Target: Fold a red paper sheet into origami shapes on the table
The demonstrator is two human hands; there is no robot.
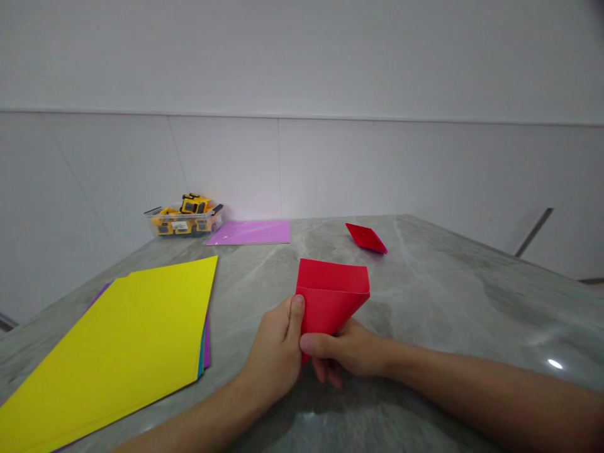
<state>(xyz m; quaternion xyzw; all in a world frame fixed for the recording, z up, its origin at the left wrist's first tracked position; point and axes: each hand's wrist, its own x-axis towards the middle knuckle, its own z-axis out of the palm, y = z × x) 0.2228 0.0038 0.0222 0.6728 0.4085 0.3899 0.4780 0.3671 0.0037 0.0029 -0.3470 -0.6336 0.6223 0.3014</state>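
A folded red paper [333, 305] is held up above the grey marbled table, its wide top edge facing away and its lower end narrowing between my hands. My left hand [278, 343] grips its left side, with the thumb pressed on the near face. Lower down, my right hand [346, 352] is closed around the right and bottom part, thumb in front and some fingers showing underneath. The hands cover the paper's lower end. Farther back on the table lies another folded red paper piece [365, 238].
To the left lies a stack of coloured sheets [141, 327], yellow on top. A clear plastic box [184, 223] holding yellow toy vehicles stands at the back left, beside a flat purple sheet [255, 232]. Behind the grey table [448, 302] rises a white wall.
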